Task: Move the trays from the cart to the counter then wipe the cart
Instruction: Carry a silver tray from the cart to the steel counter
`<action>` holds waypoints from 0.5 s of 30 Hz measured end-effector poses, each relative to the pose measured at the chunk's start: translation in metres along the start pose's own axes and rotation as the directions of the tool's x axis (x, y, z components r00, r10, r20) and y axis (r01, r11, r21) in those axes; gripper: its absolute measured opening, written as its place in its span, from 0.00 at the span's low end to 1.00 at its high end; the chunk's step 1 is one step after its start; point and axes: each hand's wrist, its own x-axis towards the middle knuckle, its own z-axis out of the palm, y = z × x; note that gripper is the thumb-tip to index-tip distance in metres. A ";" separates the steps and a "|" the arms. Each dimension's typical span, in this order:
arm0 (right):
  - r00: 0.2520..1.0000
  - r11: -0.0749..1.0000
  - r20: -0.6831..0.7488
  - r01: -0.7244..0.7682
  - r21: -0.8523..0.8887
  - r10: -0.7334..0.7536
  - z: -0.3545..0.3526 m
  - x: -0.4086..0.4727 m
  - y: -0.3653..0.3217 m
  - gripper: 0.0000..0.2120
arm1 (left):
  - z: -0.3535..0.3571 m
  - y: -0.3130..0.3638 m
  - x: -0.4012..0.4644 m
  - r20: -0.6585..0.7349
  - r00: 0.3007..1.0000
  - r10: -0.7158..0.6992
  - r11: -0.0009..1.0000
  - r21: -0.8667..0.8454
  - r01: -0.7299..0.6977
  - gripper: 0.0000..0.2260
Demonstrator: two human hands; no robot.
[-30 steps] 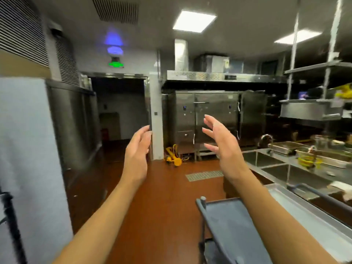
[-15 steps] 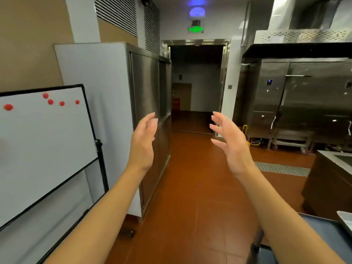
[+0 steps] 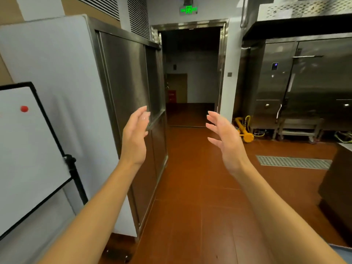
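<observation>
A tall shiny steel cabinet (image 3: 122, 88) stands on the left of the red-brown tiled floor (image 3: 200, 187), with a white board (image 3: 28, 149) beside it. The left hand (image 3: 134, 139) and right hand (image 3: 226, 141) float apart, fingers spread, holding nothing. I cannot see any trays or the cart.

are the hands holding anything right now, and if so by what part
Nothing is held. The left hand and the right hand are both raised in the air, palms facing each other, with relaxed fingers and only floor behind them.

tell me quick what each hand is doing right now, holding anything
Left hand: open, fingers relaxed, holding nothing.
Right hand: open, fingers spread, holding nothing.
</observation>
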 end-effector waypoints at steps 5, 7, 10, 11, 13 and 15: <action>0.996 0.999 -0.086 0.036 -0.027 -0.038 -0.023 0.093 0.031 0.30 | 0.061 -0.034 0.101 0.104 0.993 0.046 0.997 -0.072 -0.039 0.35; 0.992 0.999 -0.123 0.030 -0.033 -0.034 -0.038 0.126 0.047 0.28 | 0.089 -0.044 0.136 0.151 0.987 0.045 0.994 -0.107 -0.029 0.35; 0.980 0.998 -0.199 0.008 -0.066 -0.021 -0.062 0.176 0.072 0.28 | 0.133 -0.061 0.179 0.216 0.974 0.065 0.987 -0.155 -0.032 0.38; 0.973 0.997 -0.230 0.002 -0.078 -0.020 -0.070 0.192 0.080 0.30 | 0.149 -0.069 0.194 0.230 0.970 0.081 0.986 -0.160 -0.044 0.38; 0.962 0.997 -0.272 -0.004 -0.078 -0.017 -0.085 0.220 0.096 0.34 | 0.182 -0.087 0.223 0.259 0.961 0.099 0.984 -0.172 -0.055 0.37; 0.956 0.997 -0.293 -0.002 -0.073 -0.020 -0.101 0.249 0.118 0.31 | 0.216 -0.107 0.251 0.279 0.955 0.100 0.980 -0.191 -0.047 0.36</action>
